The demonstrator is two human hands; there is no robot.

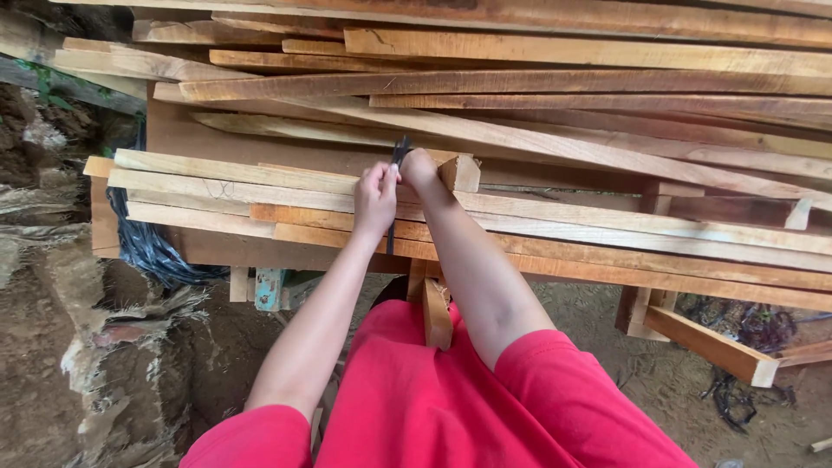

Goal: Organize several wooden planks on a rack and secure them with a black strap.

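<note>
Dark strap point(397, 186) between both hands point(397, 186), above stacked planks point(607, 234).

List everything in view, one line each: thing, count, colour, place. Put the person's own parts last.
wooden planks: many, pale to orange-brown, stacked across the upper half
dark strap: one, black, upright between both hands over the planks
black sheet: one, hanging at the stack's left end
wood offcut: one, brown, on the ground at right
earth bank: brown-grey, lower left
red garment: one, bottom centre
left hand: one, pinching the strap
right hand: one, gripping the strap
</note>
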